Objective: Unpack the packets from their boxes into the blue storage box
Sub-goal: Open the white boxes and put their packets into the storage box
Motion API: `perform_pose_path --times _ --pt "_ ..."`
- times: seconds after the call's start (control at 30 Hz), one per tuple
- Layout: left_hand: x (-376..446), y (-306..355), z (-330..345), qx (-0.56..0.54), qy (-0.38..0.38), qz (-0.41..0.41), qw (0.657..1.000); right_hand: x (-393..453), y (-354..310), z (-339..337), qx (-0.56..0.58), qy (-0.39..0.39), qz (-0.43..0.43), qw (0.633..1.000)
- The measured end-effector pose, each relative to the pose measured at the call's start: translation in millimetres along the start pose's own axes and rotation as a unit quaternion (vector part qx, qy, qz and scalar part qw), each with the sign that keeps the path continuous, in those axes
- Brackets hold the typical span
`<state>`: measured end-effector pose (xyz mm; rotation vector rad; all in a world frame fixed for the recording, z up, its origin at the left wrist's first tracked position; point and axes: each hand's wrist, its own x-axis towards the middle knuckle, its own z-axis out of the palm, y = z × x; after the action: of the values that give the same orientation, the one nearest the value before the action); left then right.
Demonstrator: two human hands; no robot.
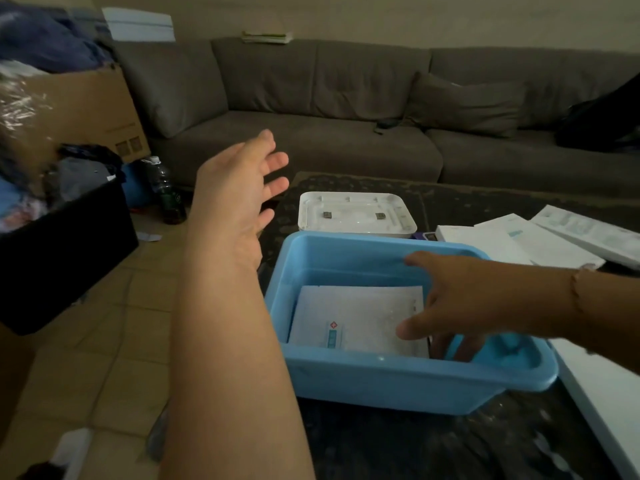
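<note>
The right hand is low inside the blue box, fingers loose, resting on the white packets; the left hand is up, spread, holding nothing; the flat boxes lie at the desk's right edge, nearer the right hand.

a home living room: a long grey-brown corner sofa with loose cushions runs along the plain wall, a patterned dark table stands before it, tiled floor beside, and a cardboard box heaped with clothes at left.
</note>
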<state>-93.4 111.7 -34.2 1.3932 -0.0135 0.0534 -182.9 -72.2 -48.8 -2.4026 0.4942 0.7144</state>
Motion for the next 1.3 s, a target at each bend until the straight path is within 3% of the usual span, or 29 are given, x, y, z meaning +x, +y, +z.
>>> perform_pose_path --times 0.23,0.43,0.57,0.67,0.73,0.8,0.9,1.0,1.07,1.17,1.3 --pt "-2.4 -0.4 2.4 0.007 0.0 -0.005 1.0 7.6 3.8 10.8 -0.183 0.004 -0.042 0.982" --pt "-6.2 2.8 8.8 0.029 0.002 0.017 0.999 10.2 9.6 22.0 -0.335 0.077 -0.102 0.933" --pt "-14.1 12.5 19.4 0.028 0.01 0.078 0.997 -7.2 10.5 10.3 -0.27 0.128 -0.112 0.948" --pt "-38.3 17.6 56.4 0.042 -0.007 0.206 0.978 -43.3 28.9 -12.1 -0.145 0.21 -0.141 0.957" --pt "-71.2 13.0 93.6 0.082 -0.091 0.308 0.944 -74.9 57.2 -21.7 -0.049 0.306 -0.168 0.936" --pt "-114.6 -0.3 131.0 0.127 -0.23 0.379 0.887 -103.4 101.0 -24.4 0.041 0.399 -0.175 0.899" --pt "-172.2 -38.4 170.0 0.222 -0.407 0.465 0.755 -124.2 184.4 -17.8 0.104 0.492 -0.133 0.854" --pt "-195.2 -96.4 184.1 0.324 -0.505 0.503 0.622 -131.8 255.5 5.0 0.166 0.571 -0.077 0.8" --pt "-195.9 -127.1 183.5 0.377 -0.551 0.495 0.556 -130.8 284.4 25.5 0.18 0.589 -0.055 0.786" --pt "-191.7 -149.7 181.6 0.424 -0.569 0.488 0.509 -122.5 307.2 47.2 0.153 0.587 -0.059 0.793" --pt "-187.8 -155.9 183.2 0.427 -0.537 0.52 0.508 -118.8 320.3 57.3 0.052 0.592 -0.117 0.796"
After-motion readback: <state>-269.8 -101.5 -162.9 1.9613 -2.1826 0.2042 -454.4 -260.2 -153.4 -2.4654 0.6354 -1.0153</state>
